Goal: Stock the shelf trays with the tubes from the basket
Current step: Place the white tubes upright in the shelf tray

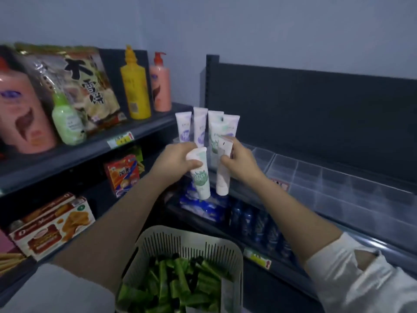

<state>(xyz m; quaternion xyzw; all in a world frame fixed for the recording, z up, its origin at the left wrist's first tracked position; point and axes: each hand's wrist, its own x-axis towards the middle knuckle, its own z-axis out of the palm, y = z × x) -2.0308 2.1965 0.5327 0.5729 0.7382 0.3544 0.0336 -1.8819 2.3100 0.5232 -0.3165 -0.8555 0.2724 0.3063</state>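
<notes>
**A:** What does each hand hold?

**B:** The left hand (178,161) has its fingers (194,164) curled round a white plastic tube with a green label (200,177). The right hand (242,164) pinches a white plastic tube with its plain side showing (223,177), near that tube's upper end.

**A:** Which way do they point?

**B:** Both have the long axis close to upright, with the flat crimped end up in the fingers and the rounded end hanging down. The green-label one leans a little, its lower end toward the right. They hang side by side, near each other but apart, just in front of the left end of the dark metal shelf unit (316,105).

**A:** What already stands there?

**B:** Four white tubes (200,125) stand upright in the clear plastic trays (316,177) at the shelf's left end. Their crimped ends are up, and purple and green labels face out.

**A:** And the basket?

**B:** A pale slotted plastic basket (191,241) sits below the arms. It holds green tubes with black caps (180,276), piled at mixed angles.
</notes>
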